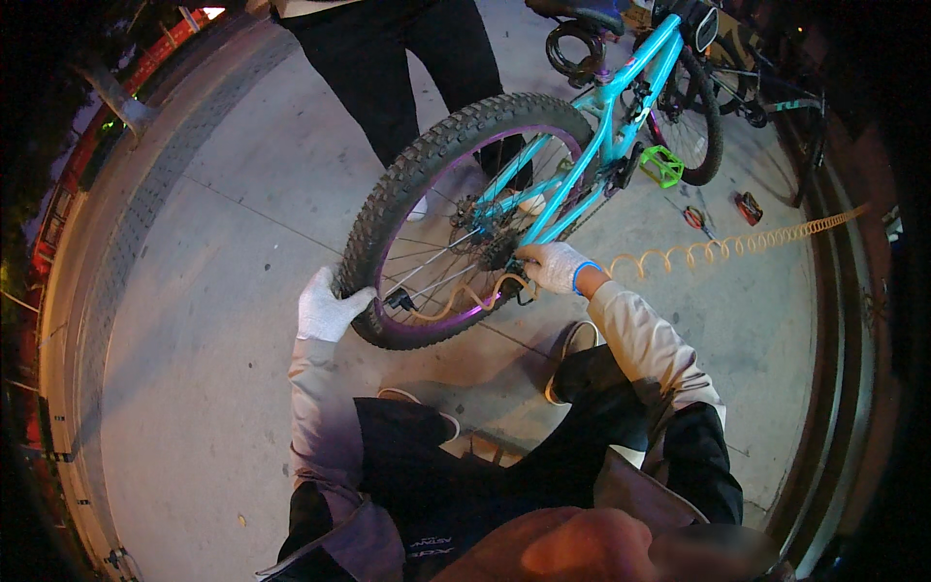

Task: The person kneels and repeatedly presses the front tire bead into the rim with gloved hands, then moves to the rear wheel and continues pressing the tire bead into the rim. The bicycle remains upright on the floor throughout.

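In front of me a turquoise bicycle has its rear wheel towards me, with a knobbly black tire and a purple rim. My left hand, in a white glove, grips the tire's near left side, thumb over the sidewall. A tan coiled air hose passes my right hand to a black chuck at the rim, beside my left thumb. Gloved too, my right hand is closed beside the rear sprockets and derailleur. What its fingertips hold is hidden.
A person in black trousers stands just beyond the wheel. Pliers and a small red-and-black object lie on the concrete at right, near the green pedal. Another bicycle stands behind. Steps edge the right side.
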The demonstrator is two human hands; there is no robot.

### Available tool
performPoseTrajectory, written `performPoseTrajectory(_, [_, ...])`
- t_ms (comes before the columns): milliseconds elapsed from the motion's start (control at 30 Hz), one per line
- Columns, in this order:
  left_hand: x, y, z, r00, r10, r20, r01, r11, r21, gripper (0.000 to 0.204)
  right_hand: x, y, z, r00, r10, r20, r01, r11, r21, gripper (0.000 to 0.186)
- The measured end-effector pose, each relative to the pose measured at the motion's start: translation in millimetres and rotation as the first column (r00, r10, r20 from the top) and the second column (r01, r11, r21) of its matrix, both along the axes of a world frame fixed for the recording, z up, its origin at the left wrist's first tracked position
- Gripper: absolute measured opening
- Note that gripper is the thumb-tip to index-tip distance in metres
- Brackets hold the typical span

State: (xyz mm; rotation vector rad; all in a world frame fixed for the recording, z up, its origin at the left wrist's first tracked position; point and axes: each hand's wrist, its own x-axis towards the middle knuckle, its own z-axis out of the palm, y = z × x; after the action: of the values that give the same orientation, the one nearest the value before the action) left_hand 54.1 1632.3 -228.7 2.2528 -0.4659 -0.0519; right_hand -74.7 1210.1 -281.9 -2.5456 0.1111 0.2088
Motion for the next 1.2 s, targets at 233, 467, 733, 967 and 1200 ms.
performPoseTrajectory(233, [2.3, 1.6, -5.2, 0.999, -0.004, 0.033, 0.004, 1.0, -0.015, 0.051, -2.9, 1.9, 1.6, 1.0, 0.006, -0.004, -0.006, 1.0, -0.005, 0.044])
performPoseTrajectory(467, [-1.1, -0.7, -5.8, 0.999, -0.019, 0.051, 0.022, 0.998, -0.058, 0.043, -3.9, -3.4, 1.2, 0.999, 0.039, 0.034, -0.038, 0.999, -0.022, 0.044])
performPoseTrajectory(733, [-2.3, -3.6, 2.0, 0.993, -0.01, 0.114, 0.004, 0.999, 0.051, 0.043, -1.9, -5.0, 2.3, 1.0, 0.015, -0.023, -0.015, 1.0, -0.005, 0.045])
performPoseTrajectory(967, [-2.1, -2.5, 0.2, 0.995, -0.022, 0.093, 0.02, 1.0, 0.015, 0.044, -2.1, -4.1, 2.8, 0.999, 0.046, -0.018, -0.046, 0.999, -0.024, 0.046])
performPoseTrajectory(1200, [-2.2, -2.5, -5.9, 0.994, -0.013, 0.111, 0.02, 0.998, -0.063, 0.039, -2.9, -3.4, 4.7, 0.998, 0.055, -0.005, -0.055, 0.998, -0.032, 0.046])
